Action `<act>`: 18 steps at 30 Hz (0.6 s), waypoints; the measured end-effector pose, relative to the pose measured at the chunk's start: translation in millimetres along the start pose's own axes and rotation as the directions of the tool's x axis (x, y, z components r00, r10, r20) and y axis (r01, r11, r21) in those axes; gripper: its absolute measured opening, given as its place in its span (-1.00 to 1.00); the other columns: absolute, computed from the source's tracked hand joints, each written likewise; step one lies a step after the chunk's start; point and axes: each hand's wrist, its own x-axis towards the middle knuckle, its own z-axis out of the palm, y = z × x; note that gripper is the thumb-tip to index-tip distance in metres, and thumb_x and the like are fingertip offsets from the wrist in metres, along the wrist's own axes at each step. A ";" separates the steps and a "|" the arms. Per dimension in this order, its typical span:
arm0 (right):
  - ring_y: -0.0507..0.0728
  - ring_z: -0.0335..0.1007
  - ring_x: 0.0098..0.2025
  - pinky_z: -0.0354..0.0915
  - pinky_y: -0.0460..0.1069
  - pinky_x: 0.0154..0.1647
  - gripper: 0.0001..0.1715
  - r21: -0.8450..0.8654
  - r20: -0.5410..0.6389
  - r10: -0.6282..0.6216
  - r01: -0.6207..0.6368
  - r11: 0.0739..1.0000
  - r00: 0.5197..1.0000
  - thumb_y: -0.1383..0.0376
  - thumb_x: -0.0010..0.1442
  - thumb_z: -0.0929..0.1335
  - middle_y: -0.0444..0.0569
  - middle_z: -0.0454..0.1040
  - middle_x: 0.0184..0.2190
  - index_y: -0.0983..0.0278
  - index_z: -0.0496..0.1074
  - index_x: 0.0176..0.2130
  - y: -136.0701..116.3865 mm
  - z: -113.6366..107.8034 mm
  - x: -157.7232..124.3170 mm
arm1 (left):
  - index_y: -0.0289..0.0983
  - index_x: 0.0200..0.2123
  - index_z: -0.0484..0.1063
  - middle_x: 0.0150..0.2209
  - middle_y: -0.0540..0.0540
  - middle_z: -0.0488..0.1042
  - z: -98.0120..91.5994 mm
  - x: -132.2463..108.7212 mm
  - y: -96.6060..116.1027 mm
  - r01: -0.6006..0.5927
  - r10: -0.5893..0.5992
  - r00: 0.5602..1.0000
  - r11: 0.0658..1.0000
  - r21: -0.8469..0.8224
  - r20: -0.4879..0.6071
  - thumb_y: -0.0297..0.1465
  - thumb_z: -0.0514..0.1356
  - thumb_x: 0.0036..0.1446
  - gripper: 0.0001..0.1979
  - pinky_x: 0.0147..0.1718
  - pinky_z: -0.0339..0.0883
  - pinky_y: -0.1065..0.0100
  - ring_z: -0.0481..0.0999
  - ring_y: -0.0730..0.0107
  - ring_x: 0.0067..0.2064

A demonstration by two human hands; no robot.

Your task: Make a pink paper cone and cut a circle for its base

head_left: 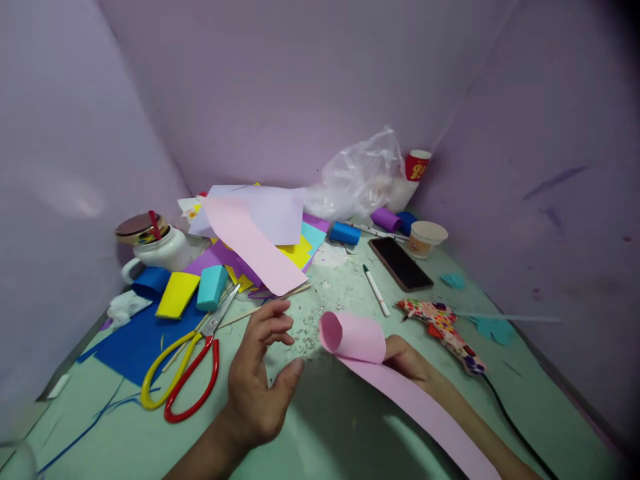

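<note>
A long strip of pink craft paper (425, 403) is curled into a loose roll at its far end, and its tail runs down past the bottom edge of the view. My right hand (407, 363) grips the roll from its right side, with the fingertips partly hidden behind the paper. Just left of the roll, my left hand (267, 380) is raised over the table with thumb and fingers apart, holding nothing. Scissors (200, 363) with one yellow and one red handle lie left of that hand. A floral-patterned glue gun (445, 330) rests to the right, its cord trailing toward me.
Rolled yellow (177, 295), light blue (211, 288) and dark blue (151, 283) pieces stand at left near a white mug (163, 250). Paper sheets (265, 213) pile up behind. A phone (401, 263), a marker (376, 290), a paper cup (425, 239) and a plastic bag (357, 177) lie beyond.
</note>
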 end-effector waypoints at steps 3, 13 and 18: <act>0.12 0.54 -0.32 0.37 -0.09 -0.20 -0.55 0.014 0.028 0.053 -0.054 0.998 0.998 0.40 -0.14 0.27 0.15 0.59 -0.35 0.56 0.51 -0.23 4.3 -0.7 5.7 | -0.15 0.10 0.13 0.18 -0.22 0.09 -2.1 -1.5 2.7 -0.105 0.105 0.992 0.994 -0.010 0.067 -0.62 0.19 -0.02 -0.38 -0.08 0.33 0.18 0.22 0.09 0.12; 0.12 0.53 -0.27 0.34 -0.10 -0.20 -0.47 -0.030 0.097 0.029 -0.027 0.999 0.995 0.46 -0.14 0.37 0.15 0.58 -0.28 0.57 0.44 -0.09 8.9 5.5 13.0 | -0.22 -0.19 0.24 0.19 -0.19 0.04 -7.0 0.4 6.7 -0.209 0.182 0.972 0.958 0.198 0.145 -0.60 0.22 -0.06 -0.65 0.04 0.20 0.25 0.24 0.23 0.09; 0.10 0.53 -0.33 0.34 -0.12 -0.32 -0.56 -0.022 0.122 -0.005 0.008 1.000 0.993 0.50 -0.08 0.36 0.11 0.58 -0.40 0.58 0.45 -0.13 10.8 7.3 13.7 | -0.25 -0.26 0.36 0.17 -0.17 0.11 -6.8 1.7 7.2 -0.199 0.162 0.966 0.965 0.174 0.203 -0.63 0.15 0.00 -0.77 -0.01 0.21 0.33 0.25 0.24 0.11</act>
